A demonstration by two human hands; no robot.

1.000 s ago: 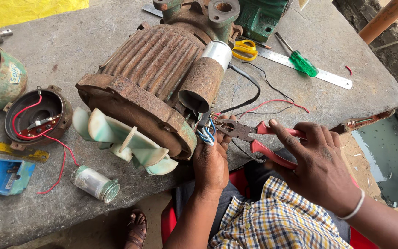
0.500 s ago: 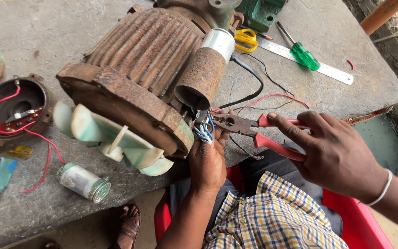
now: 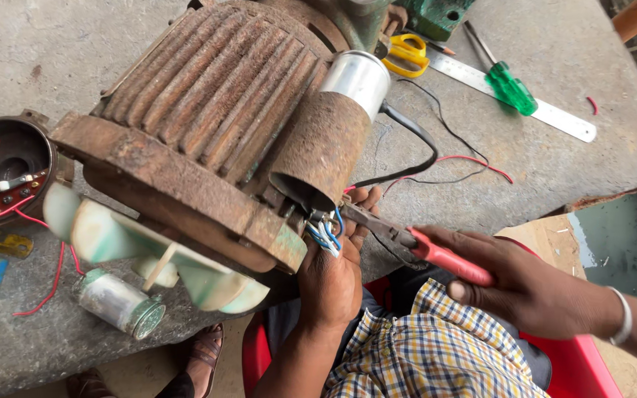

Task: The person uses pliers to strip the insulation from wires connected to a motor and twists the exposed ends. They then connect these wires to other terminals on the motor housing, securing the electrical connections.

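A rusty ribbed electric motor [image 3: 215, 125] lies on a concrete bench, with a pale green fan [image 3: 149, 250] at its near end and a rusty capacitor tube [image 3: 322, 147] along its side. My left hand [image 3: 329, 276] pinches a bundle of blue and white wires [image 3: 324, 236] coming out under that tube. My right hand [image 3: 525, 284] grips red-handled pliers [image 3: 414, 242], their jaws reaching toward the wires by my left fingers.
On the bench [image 3: 554, 169] lie yellow scissors [image 3: 405, 53], a steel ruler [image 3: 525, 99], a green screwdriver [image 3: 509, 85], black and red wires [image 3: 436, 158], a round end cover with red wires [image 3: 5, 173] and a small cylindrical capacitor [image 3: 119, 304]. A red stool [image 3: 576, 365] sits below.
The view has closed in on the motor. My right hand has shifted the pliers leftward, bringing the jaws up to the wires held by my left hand.
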